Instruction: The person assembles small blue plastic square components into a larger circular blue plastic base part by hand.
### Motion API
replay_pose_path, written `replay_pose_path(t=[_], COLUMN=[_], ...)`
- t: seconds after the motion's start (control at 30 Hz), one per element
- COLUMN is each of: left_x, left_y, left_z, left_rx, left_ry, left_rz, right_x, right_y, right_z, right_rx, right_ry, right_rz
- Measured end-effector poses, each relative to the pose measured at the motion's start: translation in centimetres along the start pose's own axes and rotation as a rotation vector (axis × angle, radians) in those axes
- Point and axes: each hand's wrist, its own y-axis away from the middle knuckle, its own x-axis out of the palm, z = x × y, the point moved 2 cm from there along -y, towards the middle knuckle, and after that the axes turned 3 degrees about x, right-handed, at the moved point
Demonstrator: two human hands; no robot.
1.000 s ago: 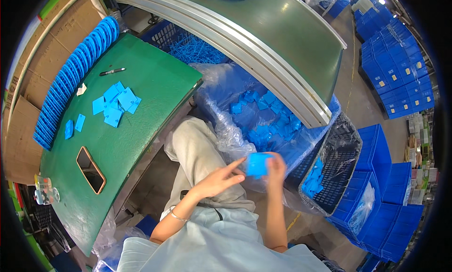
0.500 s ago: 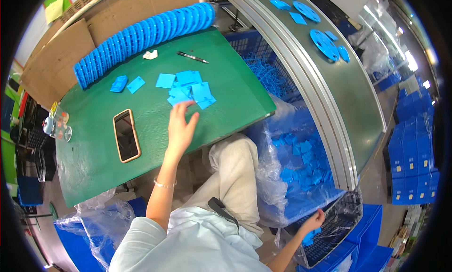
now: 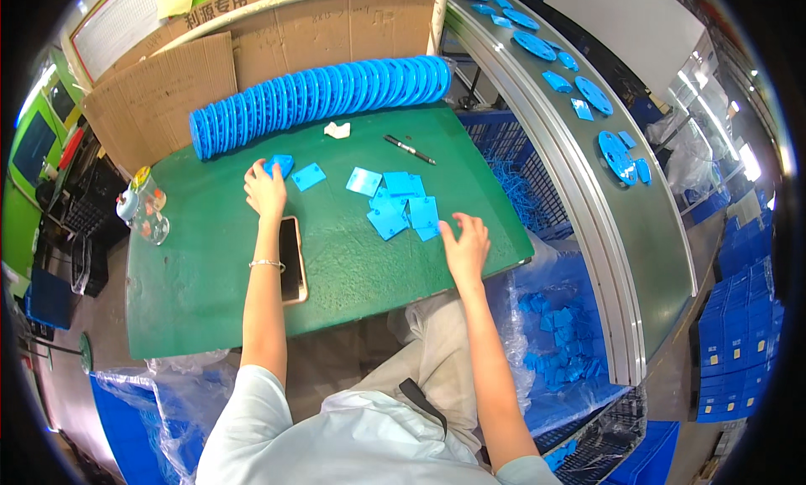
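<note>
My left hand is over a small stack of blue plastic plates on the green table, fingers apart and fingertips at the stack. One loose square blue plate lies just right of it. Several more thin square plates overlap in a loose pile mid-table. At that pile's right edge hovers my right hand, open, its thumb and fingers spread with nothing seen between them. A phone in a tan case lies beside my left forearm, which partly covers it.
A long row of blue discs stands along the cardboard at the back. A pen and a white scrap lie nearby. To the right, a conveyor carries blue parts, with a plastic-lined bin below. A clear jar stands left.
My left hand has gone from the loose pile leftward to the small stack. My right hand has risen from the bin area to the table beside the pile. The view has shifted.
</note>
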Motion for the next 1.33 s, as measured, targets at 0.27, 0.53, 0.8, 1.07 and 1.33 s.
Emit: replay_pose_path(t=[0.27,0.53,0.8,1.07,1.33], left_x=[1.6,-5.5,-9.9,-10.2,-11.0], left_y=[-2.2,6.1,23.9,33.0,35.9], left_z=[0.2,-5.9,-13.3,-16.5,-16.1], left_rx=[0.136,0.133,0.266,-0.548,-0.768], left_ry=[-0.172,1.02,1.297,1.64,1.537], left_rz=[0.371,0.774,1.655,1.389,1.576], right_x=[4.7,-1.5,-9.3,-13.2,-15.3], right_y=[-2.1,3.8,7.3,11.9,15.7], right_z=[1.7,3.3,4.6,2.5,-1.9], right_rx=[-0.105,0.087,-0.053,-0.074,-0.522], right_ry=[0.006,-0.777,-0.944,-0.478,-0.122], right_rz=[-0.042,0.148,0.02,0.062,-0.011])
